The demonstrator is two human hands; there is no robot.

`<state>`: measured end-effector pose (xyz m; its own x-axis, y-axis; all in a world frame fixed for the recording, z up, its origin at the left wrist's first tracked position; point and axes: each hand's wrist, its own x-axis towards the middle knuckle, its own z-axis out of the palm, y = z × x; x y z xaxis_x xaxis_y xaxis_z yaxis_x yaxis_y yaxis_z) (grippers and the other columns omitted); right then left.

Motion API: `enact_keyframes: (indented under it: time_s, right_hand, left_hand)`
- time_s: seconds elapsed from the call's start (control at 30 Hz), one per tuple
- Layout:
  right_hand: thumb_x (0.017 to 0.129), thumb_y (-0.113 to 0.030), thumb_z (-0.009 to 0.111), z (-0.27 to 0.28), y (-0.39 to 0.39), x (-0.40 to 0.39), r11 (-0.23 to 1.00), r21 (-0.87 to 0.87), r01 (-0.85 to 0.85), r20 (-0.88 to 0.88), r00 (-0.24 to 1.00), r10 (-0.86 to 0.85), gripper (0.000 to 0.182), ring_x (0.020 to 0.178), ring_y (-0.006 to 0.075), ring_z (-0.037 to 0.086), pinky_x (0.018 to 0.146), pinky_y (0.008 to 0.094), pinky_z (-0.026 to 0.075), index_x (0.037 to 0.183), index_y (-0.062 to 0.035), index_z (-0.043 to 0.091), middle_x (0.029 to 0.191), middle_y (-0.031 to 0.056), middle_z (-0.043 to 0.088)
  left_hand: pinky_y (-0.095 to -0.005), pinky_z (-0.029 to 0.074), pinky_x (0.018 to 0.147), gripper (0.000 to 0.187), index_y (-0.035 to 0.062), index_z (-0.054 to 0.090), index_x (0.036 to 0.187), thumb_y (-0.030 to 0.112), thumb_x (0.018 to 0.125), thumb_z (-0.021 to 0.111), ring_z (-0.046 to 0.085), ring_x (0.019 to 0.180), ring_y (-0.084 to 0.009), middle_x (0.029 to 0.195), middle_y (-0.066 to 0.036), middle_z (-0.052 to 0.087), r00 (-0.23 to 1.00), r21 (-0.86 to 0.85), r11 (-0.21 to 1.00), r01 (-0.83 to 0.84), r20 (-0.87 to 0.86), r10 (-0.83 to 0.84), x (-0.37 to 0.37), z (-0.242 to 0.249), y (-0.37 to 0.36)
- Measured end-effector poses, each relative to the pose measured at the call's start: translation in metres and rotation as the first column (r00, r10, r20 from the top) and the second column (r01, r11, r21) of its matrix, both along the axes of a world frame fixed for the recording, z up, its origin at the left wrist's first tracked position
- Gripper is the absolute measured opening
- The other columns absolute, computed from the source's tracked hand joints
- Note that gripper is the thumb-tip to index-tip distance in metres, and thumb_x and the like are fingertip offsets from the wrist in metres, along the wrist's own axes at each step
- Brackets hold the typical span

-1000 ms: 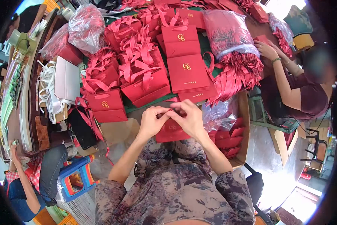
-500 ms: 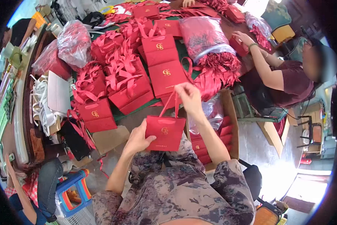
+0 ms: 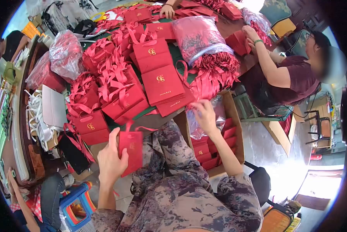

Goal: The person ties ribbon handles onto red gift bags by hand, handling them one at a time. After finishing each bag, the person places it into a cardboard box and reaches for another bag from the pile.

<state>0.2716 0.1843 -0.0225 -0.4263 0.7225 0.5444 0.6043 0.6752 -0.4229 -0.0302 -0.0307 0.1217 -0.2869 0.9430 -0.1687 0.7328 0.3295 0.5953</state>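
My left hand (image 3: 112, 156) grips the side of a small red paper bag (image 3: 131, 152), which is slightly blurred and has a ribbon handle loose at its top. My right hand (image 3: 205, 117) is raised near the lower corner of a stack of flat red bags (image 3: 164, 83) with gold lettering; its fingers are bent, and whether anything is between them is hard to see. Beside it, pink-red ribbons (image 3: 212, 83) spill from a clear plastic bundle (image 3: 200, 34).
Red bags with ribbons (image 3: 123, 92) cover the table's near side. An open cardboard box (image 3: 237, 133) of red bags stands below my right hand. A co-worker (image 3: 297, 77) handles a red bag at the right. A blue stool (image 3: 75, 203) is at the lower left.
My left hand has moved left with the small bag. My right hand has let go of its ribbon handle and moved right and down. The view has shifted slightly.
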Motion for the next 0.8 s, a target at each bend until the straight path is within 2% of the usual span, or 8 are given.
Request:
enact_keyframes:
  time_s: [0.07,0.13,0.27,0.37,0.53,0.67,0.73,0.8]
  right_hand:
    - [0.074,-0.002,0.077,-0.008,-0.003,-0.004,0.999,-0.003,-0.038,0.026,0.999,0.038,0.037,0.101,0.0309,0.059,0.084,0.0403,0.051,0.108,-0.0118,0.069,0.101,0.0072,0.06]
    - [0.075,-0.004,0.077,-0.015,-0.002,-0.009,0.993,0.019,-0.116,0.068,0.991,0.115,0.031,0.098,0.0294,0.06,0.082,0.04,0.052,0.104,-0.0124,0.07,0.1,0.0064,0.061]
    - [0.072,-0.005,0.078,-0.017,-0.004,-0.014,0.989,0.092,-0.118,-0.009,0.993,0.12,0.028,0.096,0.0294,0.061,0.082,0.0405,0.052,0.098,-0.0133,0.071,0.101,0.0048,0.064]
    - [0.071,-0.004,0.078,-0.018,-0.019,-0.013,0.979,0.145,-0.144,-0.015,0.989,0.147,0.03,0.099,0.0291,0.062,0.084,0.0407,0.052,0.098,-0.013,0.071,0.103,0.0047,0.065]
    - [0.07,-0.002,0.077,-0.02,-0.055,-0.015,0.961,0.127,-0.244,-0.024,0.968,0.249,0.033,0.102,0.0274,0.064,0.087,0.0432,0.052,0.101,-0.0118,0.07,0.104,0.0051,0.065]
    - [0.078,-0.002,0.072,-0.028,-0.082,-0.031,0.94,0.01,-0.341,-0.182,0.924,0.337,0.027,0.092,0.0295,0.065,0.086,0.0446,0.052,0.104,-0.0085,0.068,0.097,0.0075,0.066]
    - [0.084,0.001,0.069,-0.02,-0.096,-0.044,0.904,-0.322,-0.283,-0.306,0.934,0.183,0.021,0.088,0.0329,0.065,0.079,0.0419,0.053,0.105,-0.0054,0.067,0.096,0.0106,0.066]
    - [0.089,0.001,0.068,-0.015,-0.099,-0.055,0.896,-0.332,-0.296,-0.33,0.926,0.184,0.017,0.083,0.0316,0.066,0.07,0.0377,0.053,0.106,-0.0024,0.067,0.096,0.0132,0.066]
  left_hand:
    - [-0.0484,0.053,0.068,0.062,0.0085,0.044,0.14,0.005,0.081,0.064,0.067,0.075,-0.0395,0.108,-0.019,0.068,0.959,0.096,0.995,0.016,-0.282,0.012,0.016,0.009,-0.001]
    - [-0.049,0.054,0.067,0.067,0.0098,0.041,0.144,0.003,0.081,0.062,0.066,0.077,-0.0396,0.1,-0.018,0.065,0.938,0.164,0.98,0.115,-0.343,-0.052,0.023,0.004,0.001]
    - [-0.051,0.053,0.073,0.056,0.0108,0.047,0.136,0.004,0.082,0.061,0.064,0.088,-0.0436,0.108,-0.021,0.061,0.954,-0.009,0.999,0.053,-0.296,-0.053,0.048,-0.02,0.018]
    - [-0.0513,0.052,0.073,0.056,0.0105,0.048,0.133,0.002,0.079,0.062,0.062,0.093,-0.0446,0.11,-0.021,0.055,0.998,0.152,0.986,0.062,-0.013,-0.06,0.068,-0.034,0.027]
    - [-0.048,0.052,0.085,0.063,0.0119,0.05,0.134,0.013,0.077,0.076,0.055,0.109,-0.0414,0.121,-0.021,0.047,0.998,0.36,0.932,-0.027,0.055,0.008,0.099,-0.078,0.046]
    - [-0.0457,0.05,0.09,0.058,0.0075,0.054,0.131,0.016,0.079,0.078,0.054,0.11,-0.0395,0.123,-0.021,0.049,0.997,0.364,0.929,-0.071,0.036,0.062,0.103,-0.138,0.056]
    - [-0.0434,0.048,0.091,0.056,0.0055,0.056,0.129,0.01,0.078,0.078,0.054,0.11,-0.0368,0.12,-0.018,0.051,0.999,0.436,0.9,-0.011,-0.033,0.028,0.096,-0.145,0.059]
    - [-0.0437,0.047,0.091,0.058,0.007,0.057,0.13,0.011,0.077,0.079,0.053,0.109,-0.0355,0.119,-0.016,0.053,0.999,0.415,0.909,-0.051,0.007,0.053,0.088,-0.142,0.052]
